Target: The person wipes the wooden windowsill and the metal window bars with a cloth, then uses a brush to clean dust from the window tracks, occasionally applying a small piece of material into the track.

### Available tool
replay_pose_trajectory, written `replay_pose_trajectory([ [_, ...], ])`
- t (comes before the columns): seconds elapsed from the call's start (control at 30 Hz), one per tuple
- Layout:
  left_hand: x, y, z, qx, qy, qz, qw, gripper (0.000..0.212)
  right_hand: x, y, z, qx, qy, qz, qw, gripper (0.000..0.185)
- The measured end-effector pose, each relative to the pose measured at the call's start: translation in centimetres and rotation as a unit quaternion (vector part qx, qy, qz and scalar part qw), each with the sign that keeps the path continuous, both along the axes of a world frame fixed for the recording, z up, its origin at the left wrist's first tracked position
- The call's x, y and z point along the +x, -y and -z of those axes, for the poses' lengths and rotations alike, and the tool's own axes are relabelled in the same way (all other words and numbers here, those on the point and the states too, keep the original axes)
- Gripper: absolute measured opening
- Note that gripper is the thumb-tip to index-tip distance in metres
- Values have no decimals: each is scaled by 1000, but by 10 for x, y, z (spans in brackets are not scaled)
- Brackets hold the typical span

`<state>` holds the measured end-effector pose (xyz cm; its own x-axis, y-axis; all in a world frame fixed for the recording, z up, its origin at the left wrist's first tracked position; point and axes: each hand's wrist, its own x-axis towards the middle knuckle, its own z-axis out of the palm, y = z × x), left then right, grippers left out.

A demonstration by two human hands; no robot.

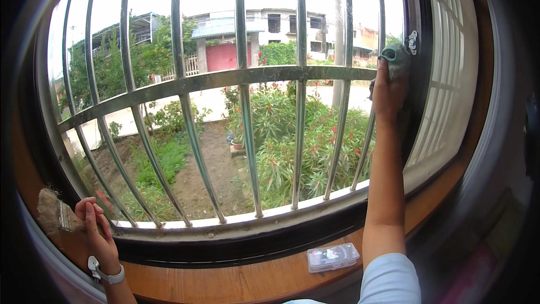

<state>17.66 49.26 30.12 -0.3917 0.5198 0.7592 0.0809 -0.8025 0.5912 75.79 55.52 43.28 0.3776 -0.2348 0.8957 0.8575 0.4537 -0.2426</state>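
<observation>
My right hand [389, 93] is raised to the right side of the window and holds a bunched grey-green cloth [398, 61]. The cloth is against or close to the dark sash frame, by a metal window latch [412, 42]; exact contact cannot be told. Low on the left, my left hand [98, 232] grips a flat bristle brush [52, 213] with pale, frayed bristles and a metal ferrule. Its bristles point up and left, beside the wooden window surround. A light band is on the left wrist.
Metal security bars [242, 77] cross the window opening. A clear plastic case [333, 257] lies on the wooden sill [219, 280]. At the right is a pale glass pane [447, 76] in its frame. Plants and buildings stand outside.
</observation>
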Motion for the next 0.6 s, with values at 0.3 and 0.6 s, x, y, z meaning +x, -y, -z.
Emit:
replay_pose_trajectory([
  [0.3,39,-13,-7,-8,15,81,997,19,-232,-4,47,-79,293,60,951,59],
  [0.6,43,-1,5,-46,-22,35,998,22,-115,-7,64,-60,159,102,980,56],
])
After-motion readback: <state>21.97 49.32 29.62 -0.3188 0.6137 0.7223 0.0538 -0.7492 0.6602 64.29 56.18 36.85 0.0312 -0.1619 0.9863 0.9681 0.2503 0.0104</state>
